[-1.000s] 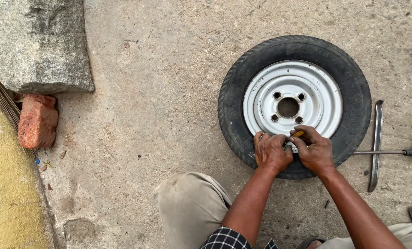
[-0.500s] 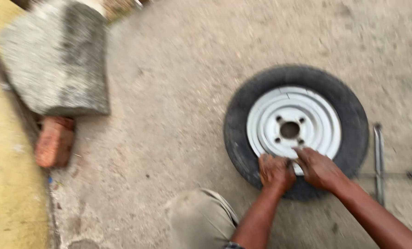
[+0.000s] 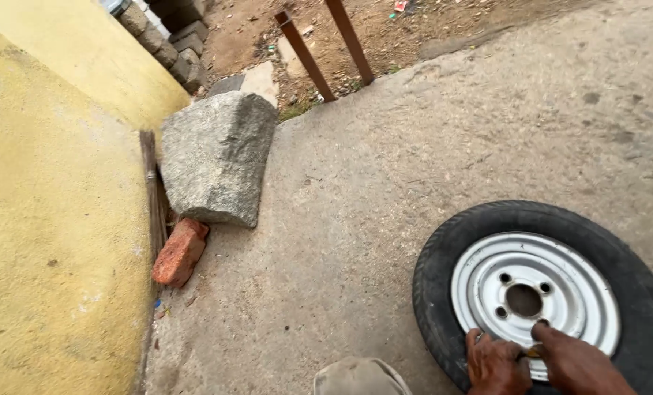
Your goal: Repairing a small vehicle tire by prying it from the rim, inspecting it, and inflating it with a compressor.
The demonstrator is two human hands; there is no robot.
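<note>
Hands kept at the wheel rim while the view is swung left

The left hand [image 3: 496, 363] and right hand [image 3: 575, 362] are still pressed together on the near edge of the white rim [image 3: 535, 300] of the tyre [image 3: 443, 292] lying flat on the concrete floor [image 3: 385, 205]; something small is pinched between them, their grip otherwise hidden. A stone block [image 3: 216, 157] and brick [image 3: 181, 251] are now brought into fuller view.

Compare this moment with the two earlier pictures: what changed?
The view swung up and left, so the tyre now sits lower right and the metal bar beside it is out of frame. Both hands, left and right, stay pressed at the rim's near edge; stone and brick unmoved.
</note>
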